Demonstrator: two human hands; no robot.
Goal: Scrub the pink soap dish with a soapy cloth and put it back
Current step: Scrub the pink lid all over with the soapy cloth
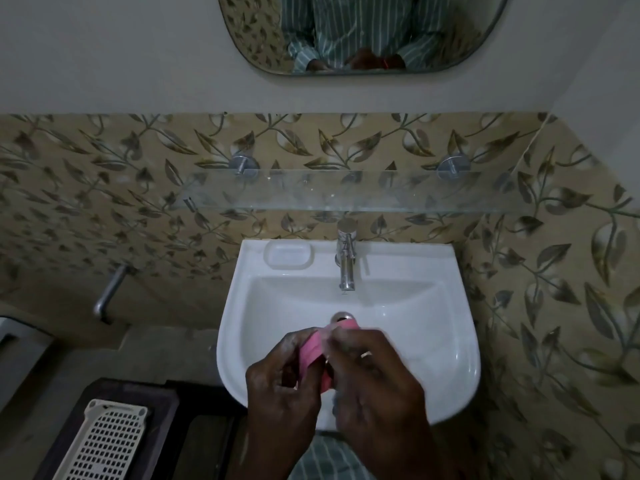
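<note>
Over the white washbasin [450, 341] both my hands hold the pink soap dish [313, 351], which stands on edge between them. My left hand [284, 386] grips its left side with curled fingers. My right hand [374, 379] wraps round its right side, blurred, and covers most of the dish. A pale, thin bit of something shows at the dish's top near the fingertips [332, 329]; I cannot tell whether it is the cloth. The dish hangs above the drain [341, 316].
A chrome tap [346, 261] stands at the basin's back, with a moulded soap recess [289, 255] to its left. A glass shelf [346, 190] runs above, under a mirror [363, 32]. Lower left sit a white perforated grid [107, 441] and a wall pipe [110, 292].
</note>
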